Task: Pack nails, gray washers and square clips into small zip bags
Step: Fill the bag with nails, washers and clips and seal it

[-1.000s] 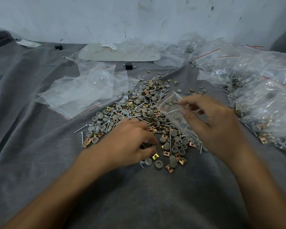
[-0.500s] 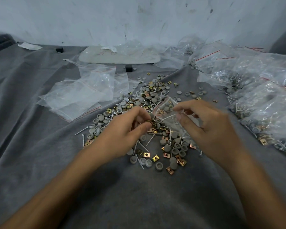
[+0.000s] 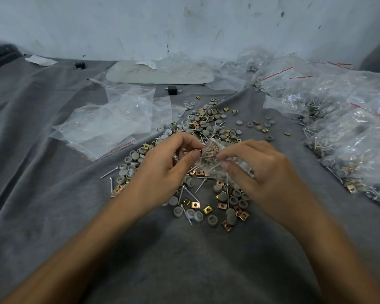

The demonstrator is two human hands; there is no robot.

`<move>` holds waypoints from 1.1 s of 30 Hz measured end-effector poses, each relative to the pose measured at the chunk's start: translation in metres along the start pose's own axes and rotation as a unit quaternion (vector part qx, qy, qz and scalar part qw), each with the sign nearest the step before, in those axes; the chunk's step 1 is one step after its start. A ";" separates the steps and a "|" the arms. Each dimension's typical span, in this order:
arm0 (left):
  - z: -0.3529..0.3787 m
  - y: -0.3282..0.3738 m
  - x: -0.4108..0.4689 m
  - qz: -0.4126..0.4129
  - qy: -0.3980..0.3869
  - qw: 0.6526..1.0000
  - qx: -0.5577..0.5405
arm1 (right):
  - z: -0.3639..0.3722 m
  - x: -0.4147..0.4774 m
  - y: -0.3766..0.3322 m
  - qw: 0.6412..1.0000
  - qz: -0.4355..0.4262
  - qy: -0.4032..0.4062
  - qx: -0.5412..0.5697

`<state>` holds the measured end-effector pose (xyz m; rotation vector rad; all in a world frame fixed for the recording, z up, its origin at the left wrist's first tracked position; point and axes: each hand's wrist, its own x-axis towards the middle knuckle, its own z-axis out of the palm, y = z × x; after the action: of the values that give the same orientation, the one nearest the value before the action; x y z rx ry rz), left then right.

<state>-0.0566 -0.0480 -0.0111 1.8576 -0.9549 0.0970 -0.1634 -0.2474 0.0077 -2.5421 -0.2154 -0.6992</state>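
On the gray cloth [image 3: 53, 216], middle of view: a loose pile of nails [image 3: 109, 172], gray washers [image 3: 213, 220] and square clips [image 3: 195, 204], all mixed, spreading back toward the wall [image 3: 184, 23]. Just above the pile the right hand [image 3: 266, 172] holds a small zip bag [image 3: 215, 160], thumb below and fingers curled over the clear plastic, mouth turned toward the left hand [image 3: 162, 170]. The bag carries nails and several brass-coloured clips. The left hand pinches one square clip [image 3: 198, 151] between thumb and forefinger, right at the bag's mouth; whether it is inside the opening cannot be told. Left of the pile: empty bags [image 3: 110, 128], lying flat. Right edge: filled bags [image 3: 355, 150] heaped, well apart from the hands. Far back by the wall, a pale flat tray [image 3: 140, 75]
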 end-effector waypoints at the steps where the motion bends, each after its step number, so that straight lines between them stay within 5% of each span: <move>1: 0.000 0.000 0.000 0.004 0.003 1.000 0.009 | 0.000 0.000 0.000 1.000 0.002 -0.002 0.000; 11: -0.003 0.006 -0.001 -0.017 -0.023 0.999 0.045 | -0.004 0.000 0.008 0.999 0.036 0.012 0.013; 18: 0.004 0.012 -0.007 -0.005 -0.275 0.938 0.212 | -0.005 0.000 0.009 0.999 0.037 0.014 0.012; 33: 0.009 0.018 -0.008 0.002 -0.284 0.934 0.217 | -0.007 0.000 0.004 0.999 0.051 0.003 0.016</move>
<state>-0.0767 -0.0540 -0.0062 2.3541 -1.4173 -0.2659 -0.1653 -0.2541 0.0114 -2.5010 -0.0927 -0.6573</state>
